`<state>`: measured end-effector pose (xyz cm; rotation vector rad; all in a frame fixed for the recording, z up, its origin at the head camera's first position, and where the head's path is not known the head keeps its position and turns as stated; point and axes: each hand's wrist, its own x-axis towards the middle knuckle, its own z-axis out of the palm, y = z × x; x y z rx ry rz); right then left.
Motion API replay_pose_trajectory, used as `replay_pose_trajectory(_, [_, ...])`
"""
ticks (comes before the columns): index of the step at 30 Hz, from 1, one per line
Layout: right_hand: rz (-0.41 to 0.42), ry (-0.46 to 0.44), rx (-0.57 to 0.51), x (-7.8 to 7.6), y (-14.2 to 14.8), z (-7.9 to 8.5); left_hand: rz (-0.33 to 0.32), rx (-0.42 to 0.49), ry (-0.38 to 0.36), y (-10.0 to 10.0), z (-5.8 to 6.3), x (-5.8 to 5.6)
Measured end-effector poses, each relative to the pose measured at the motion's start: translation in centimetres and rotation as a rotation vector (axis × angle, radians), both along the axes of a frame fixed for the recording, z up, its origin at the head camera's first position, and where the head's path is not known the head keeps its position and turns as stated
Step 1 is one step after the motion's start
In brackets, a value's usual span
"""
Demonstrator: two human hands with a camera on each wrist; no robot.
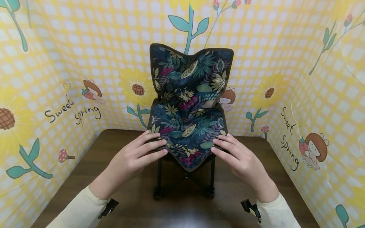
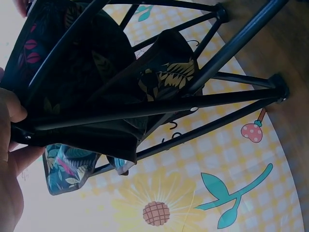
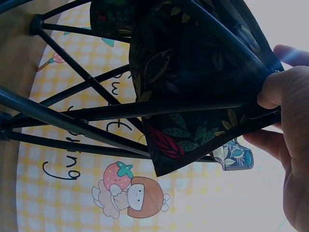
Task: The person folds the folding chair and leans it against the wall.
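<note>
A small folding chair [image 1: 188, 129] with dark leaf-print fabric stands unfolded on a brown tabletop, its backrest [image 1: 191, 71] away from me. My left hand [image 1: 137, 152] grips the seat's left front corner, fingers on top; in the left wrist view the thumb [image 2: 15, 108] bends in beside the black frame tube [image 2: 120, 112]. At the opposite front corner my right hand [image 1: 238, 155] holds the seat the same way, its thumb [image 3: 273, 89] against the frame end in the right wrist view. Below the seat, crossed black legs [image 3: 87, 79] are spread. The fabric sags in the middle.
The brown tabletop [image 1: 128, 202] carries the chair's feet [image 1: 158, 192]. Yellow checked sheeting [image 1: 71, 63] with flowers and cartoon figures rises behind and on both sides, close to the chair's back. A black wrist strap piece [image 1: 108, 208] sits below each hand.
</note>
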<state>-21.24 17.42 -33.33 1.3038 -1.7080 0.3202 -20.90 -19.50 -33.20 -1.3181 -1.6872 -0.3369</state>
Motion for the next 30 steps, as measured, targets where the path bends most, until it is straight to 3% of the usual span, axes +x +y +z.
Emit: replay_pose_trajectory(30, [-0.020,0.003,0.036,-0.1,-1.1,1.3,0.034,-0.024,0.000,0.1,0.7,-0.5])
